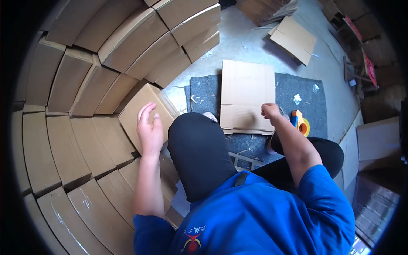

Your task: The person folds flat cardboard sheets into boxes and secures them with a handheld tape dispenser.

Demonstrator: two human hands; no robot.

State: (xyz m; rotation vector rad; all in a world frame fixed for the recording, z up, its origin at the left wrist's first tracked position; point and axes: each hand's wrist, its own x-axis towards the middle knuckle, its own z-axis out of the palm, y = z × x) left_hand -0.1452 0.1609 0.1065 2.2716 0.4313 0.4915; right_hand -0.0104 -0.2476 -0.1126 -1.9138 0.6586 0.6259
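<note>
My left hand (150,128) is raised with its fingers apart and nothing in it. It overlaps the face of a closed cardboard box (131,120) that leans against the stacks on the left. My right hand (270,111) has its fingers curled in, with nothing showing in them. It hovers at the right edge of a flat folded carton (247,87), casting a shadow on the cardboard. That carton lies on a dark grey mat (204,91) in front of my legs. Just right of my right forearm rests an orange tape dispenser (297,115) with a yellow roll.
Stacked cardboard boxes (106,80) wall in my left side and the far left. Beyond the mat, another flat carton (294,40) lies on the concrete floor, near a bundle of flattened cardboard (265,10). A scrap of white litter (297,99) sits on the mat.
</note>
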